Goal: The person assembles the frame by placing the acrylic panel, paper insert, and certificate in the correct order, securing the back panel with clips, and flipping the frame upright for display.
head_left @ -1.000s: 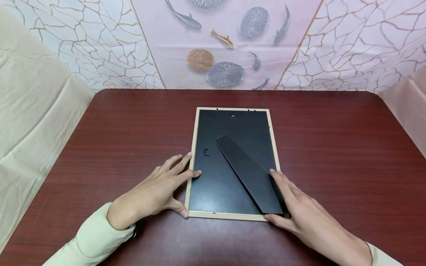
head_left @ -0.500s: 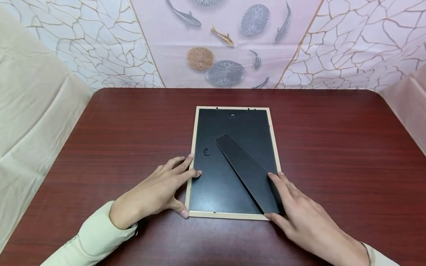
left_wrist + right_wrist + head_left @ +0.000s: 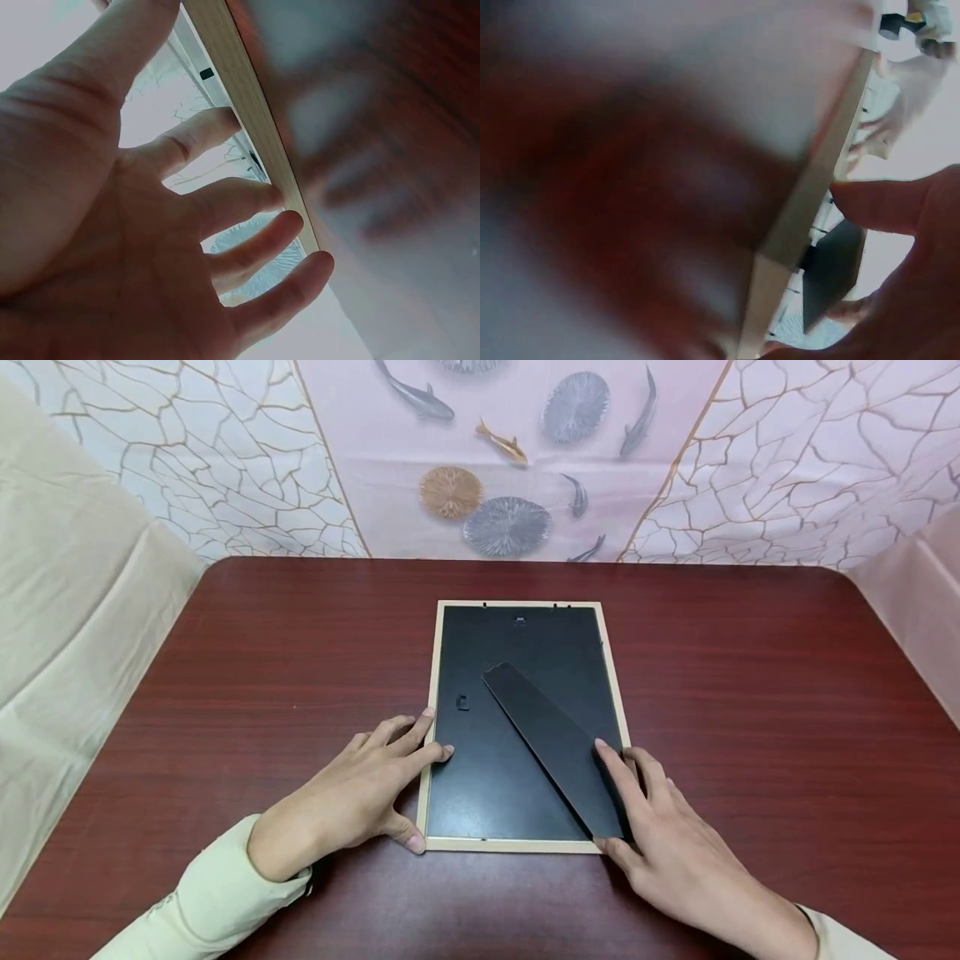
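Note:
A picture frame (image 3: 432, 677) with a pale wood rim lies back side up on the table. On its black backing board (image 3: 472, 793), a long black stand leg (image 3: 543, 735) slants down to the lower right corner. My left hand (image 3: 352, 806) rests at the frame's left side with fingers spread, a fingertip on the board and the thumb at the lower left corner. At the lower right corner, my right hand (image 3: 675, 843) touches the leg's edge with a forefinger, its thumb (image 3: 881, 202) against the rim. Another right finger rests at the right rim.
The dark red-brown table (image 3: 757, 693) extends around the frame. A patterned cloth (image 3: 510, 460) hangs behind it, with plain pale cloth (image 3: 82, 568) on the left and more at the right. A small black metal loop (image 3: 462, 702) sits on the board.
My right hand has shifted slightly left and its forefinger has moved further onto the stand leg. The left hand stays in place; the frame's place looks nearly the same.

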Tool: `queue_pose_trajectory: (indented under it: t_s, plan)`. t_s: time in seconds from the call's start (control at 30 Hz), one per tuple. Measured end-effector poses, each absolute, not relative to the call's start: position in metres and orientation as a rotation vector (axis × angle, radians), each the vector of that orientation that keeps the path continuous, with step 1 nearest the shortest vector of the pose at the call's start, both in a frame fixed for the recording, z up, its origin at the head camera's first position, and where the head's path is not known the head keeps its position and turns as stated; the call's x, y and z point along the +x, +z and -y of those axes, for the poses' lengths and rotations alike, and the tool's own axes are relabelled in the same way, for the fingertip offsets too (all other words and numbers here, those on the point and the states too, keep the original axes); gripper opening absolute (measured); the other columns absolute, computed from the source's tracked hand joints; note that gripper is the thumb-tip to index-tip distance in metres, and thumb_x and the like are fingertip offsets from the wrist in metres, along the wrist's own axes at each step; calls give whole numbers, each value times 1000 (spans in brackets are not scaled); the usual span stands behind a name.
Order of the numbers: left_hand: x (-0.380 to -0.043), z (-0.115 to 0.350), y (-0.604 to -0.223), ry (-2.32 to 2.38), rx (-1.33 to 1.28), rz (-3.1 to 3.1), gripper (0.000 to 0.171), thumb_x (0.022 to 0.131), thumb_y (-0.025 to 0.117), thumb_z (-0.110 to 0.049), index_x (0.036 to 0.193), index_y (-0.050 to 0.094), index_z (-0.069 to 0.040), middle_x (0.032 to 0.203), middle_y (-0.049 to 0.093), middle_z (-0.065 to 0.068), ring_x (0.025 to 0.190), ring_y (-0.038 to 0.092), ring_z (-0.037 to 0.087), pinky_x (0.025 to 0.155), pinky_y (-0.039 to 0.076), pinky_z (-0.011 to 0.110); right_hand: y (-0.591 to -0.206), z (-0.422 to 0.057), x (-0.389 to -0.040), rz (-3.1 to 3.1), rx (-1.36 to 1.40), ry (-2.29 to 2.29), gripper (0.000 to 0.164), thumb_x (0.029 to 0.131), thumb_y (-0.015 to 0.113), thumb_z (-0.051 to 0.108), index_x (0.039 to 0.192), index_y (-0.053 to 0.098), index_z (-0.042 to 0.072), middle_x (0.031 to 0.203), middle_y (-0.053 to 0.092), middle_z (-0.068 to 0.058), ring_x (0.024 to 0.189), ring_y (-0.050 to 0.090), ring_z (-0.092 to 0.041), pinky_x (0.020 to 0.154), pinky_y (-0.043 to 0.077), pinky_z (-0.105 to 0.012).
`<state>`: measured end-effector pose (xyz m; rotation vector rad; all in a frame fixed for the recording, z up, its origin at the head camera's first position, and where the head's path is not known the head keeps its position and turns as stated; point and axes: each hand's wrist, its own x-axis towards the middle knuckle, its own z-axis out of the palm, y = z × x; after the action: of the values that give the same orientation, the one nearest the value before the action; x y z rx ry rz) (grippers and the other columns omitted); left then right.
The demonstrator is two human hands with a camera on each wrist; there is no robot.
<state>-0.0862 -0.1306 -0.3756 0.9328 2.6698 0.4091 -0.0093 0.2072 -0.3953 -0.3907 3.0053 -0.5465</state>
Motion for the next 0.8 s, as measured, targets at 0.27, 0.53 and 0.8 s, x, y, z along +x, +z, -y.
queue_pose_trajectory:
  t_s: [0.27, 0.53, 0.8]
  plan:
    - [-84, 129, -375, 395, 940, -2677, 94, 65, 95, -46, 147, 57, -20, 171, 29, 20, 151, 35, 37, 110, 41, 63, -399, -202, -5, -2978, -352, -532, 93, 94, 73, 13, 167, 20, 34, 167, 25, -22, 138, 53, -46, 68, 55, -46]
    - [-83, 130, -373, 379, 927, -2696, 94, 65, 94, -49, 147, 57, -21, 171, 30, 20, 151, 36, 36, 109, 41, 62, -395, -202, -8, -2971, -353, -575, 88, 93, 70, 10, 165, 28, 36, 164, 28, -21, 136, 52, -43, 64, 51, -41]
    - [-81, 132, -374, 393, 903, -2688, 94, 66, 94, -48, 148, 56, -23, 172, 27, 17, 151, 36, 34, 109, 42, 60, -396, -231, -4, -2921, -422, -697, 98, 93, 80, 42, 168, 21, 22, 168, 34, -9, 139, 54, -32, 101, 53, -42]
